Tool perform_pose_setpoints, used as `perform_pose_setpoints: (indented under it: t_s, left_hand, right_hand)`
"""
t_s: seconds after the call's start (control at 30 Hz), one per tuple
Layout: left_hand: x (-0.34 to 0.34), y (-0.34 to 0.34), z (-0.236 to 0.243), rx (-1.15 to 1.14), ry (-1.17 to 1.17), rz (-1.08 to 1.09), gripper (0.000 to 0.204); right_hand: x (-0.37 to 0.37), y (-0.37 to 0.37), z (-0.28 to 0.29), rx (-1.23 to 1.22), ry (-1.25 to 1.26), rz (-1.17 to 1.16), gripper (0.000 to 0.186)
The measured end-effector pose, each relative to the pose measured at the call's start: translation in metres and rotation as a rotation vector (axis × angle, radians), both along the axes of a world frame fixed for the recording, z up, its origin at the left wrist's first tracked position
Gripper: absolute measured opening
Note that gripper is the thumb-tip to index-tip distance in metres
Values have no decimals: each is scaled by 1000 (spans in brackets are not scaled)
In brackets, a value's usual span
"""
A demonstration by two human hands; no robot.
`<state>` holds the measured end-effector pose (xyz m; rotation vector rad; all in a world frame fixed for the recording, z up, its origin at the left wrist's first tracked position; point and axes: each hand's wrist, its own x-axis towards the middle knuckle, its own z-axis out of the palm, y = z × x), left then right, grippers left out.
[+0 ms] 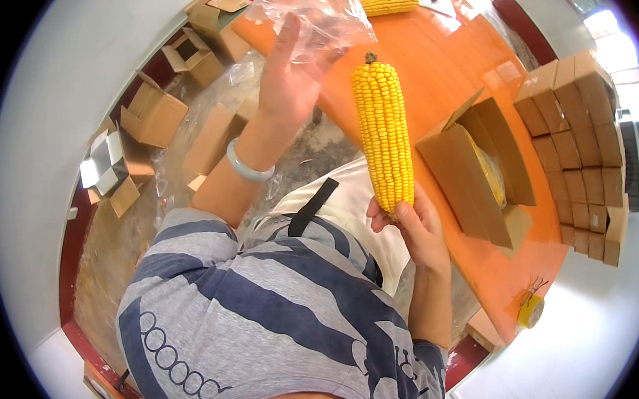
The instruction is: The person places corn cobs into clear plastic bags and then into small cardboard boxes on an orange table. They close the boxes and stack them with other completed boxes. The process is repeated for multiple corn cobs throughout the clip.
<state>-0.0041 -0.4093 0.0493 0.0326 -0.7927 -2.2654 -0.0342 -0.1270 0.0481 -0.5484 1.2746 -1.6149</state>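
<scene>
In my right hand (425,232) is an ear of yellow corn (383,134), gripped at its lower end between thumb and fingers. The ear is tilted nearly upright, its brown stalk end at the top. My left hand (291,82), with a pale bangle (247,165) on the wrist, holds a clear plastic bag (316,15) raised over the table's edge. The thumb points up along the bag, while the other fingers are partly hidden by the film. Corn and bag are apart.
On the orange table (442,69) stands an open cardboard box (450,185) with bagged corn (491,169) inside. More corn ears (390,3) lie at the far edge. Stacked cartons (578,155) rise at the right, near a yellow tape roll (530,312). Several open boxes (158,115) litter the floor at left.
</scene>
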Motion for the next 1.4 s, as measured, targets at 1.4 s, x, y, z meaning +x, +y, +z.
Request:
perform_pose_setpoints:
  t_s: [1.4]
  left_hand:
    - [98, -69, -82, -45, -434, 47, 59]
  right_hand:
    - [-282, -276, 45, 5, 589, -554, 72]
